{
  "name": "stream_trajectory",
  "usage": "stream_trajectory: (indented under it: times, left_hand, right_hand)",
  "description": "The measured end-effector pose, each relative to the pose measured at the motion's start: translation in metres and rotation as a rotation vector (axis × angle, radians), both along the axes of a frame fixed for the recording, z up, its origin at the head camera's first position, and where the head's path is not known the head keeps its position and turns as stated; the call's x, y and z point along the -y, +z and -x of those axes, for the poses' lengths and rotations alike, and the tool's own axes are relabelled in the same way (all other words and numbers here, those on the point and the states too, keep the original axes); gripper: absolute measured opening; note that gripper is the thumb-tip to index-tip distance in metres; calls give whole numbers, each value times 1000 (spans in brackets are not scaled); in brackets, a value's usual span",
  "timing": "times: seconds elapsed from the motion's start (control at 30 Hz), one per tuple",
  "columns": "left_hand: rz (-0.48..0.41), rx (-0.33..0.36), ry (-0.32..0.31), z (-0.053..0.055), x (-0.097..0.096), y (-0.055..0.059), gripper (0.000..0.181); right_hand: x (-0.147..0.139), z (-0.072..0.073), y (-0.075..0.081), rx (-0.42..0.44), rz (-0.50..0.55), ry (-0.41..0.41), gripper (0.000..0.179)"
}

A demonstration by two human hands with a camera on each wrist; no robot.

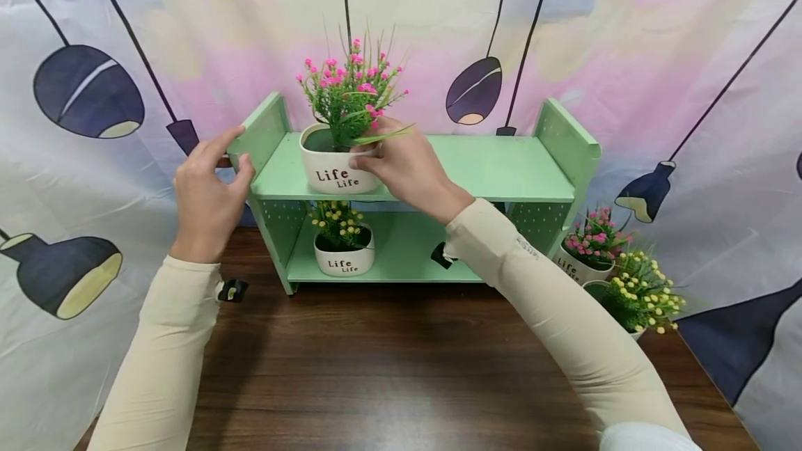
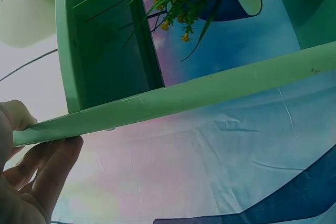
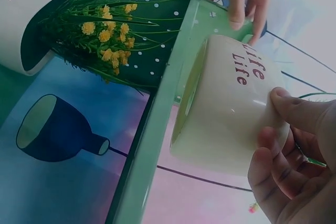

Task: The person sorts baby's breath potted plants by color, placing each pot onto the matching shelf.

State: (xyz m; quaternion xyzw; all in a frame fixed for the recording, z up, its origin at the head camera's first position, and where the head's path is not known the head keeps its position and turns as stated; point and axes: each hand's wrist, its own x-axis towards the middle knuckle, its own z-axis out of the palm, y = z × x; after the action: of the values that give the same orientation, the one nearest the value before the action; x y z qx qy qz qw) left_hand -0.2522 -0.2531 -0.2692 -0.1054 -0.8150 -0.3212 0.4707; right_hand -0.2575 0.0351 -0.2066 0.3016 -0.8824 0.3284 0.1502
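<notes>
My right hand point(image 1: 413, 165) grips the rim of a white "Life" flower pot point(image 1: 341, 176) with pink flowers point(image 1: 357, 82), thumb on the outside. The pot is at the left of the upper board of a green two-tier shelf point(image 1: 489, 165). Part of the pot's underside point(image 3: 189, 100) shows in the right wrist view. My left hand point(image 1: 209, 193) pinches the shelf's left side panel; in the left wrist view the thumb and fingers point(image 2: 55, 174) lie on opposite faces of the green edge point(image 2: 184, 98). Below, a white pot point(image 1: 344, 262) with yellow flowers stands on the lower board.
Right of the shelf, a pot with pink flowers point(image 1: 592, 242) and another with yellow flowers point(image 1: 648, 291) stand close together on the dark wooden table point(image 1: 388, 367). A patterned curtain point(image 1: 426, 33) hangs behind and beside the shelf.
</notes>
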Motion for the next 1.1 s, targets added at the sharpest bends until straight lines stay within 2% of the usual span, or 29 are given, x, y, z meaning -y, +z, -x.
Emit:
stream_trajectory:
  times: [0.2, 0.57, 0.77, 1.1]
  left_hand:
    - [-4, 5, 6, -1, 1, -1, 41]
    - [1, -9, 5, 0, 1, -1, 41]
    - [-7, -9, 1, 2, 2, -2, 41]
    - [-15, -12, 3, 4, 2, -3, 41]
  right_hand:
    - [15, 10, 0, 18, -42, -13, 26]
    - [25, 22, -3, 71, -25, -63, 31]
    - [26, 26, -3, 46, -49, -76, 33]
    - [25, 26, -8, 26, -30, -64, 30]
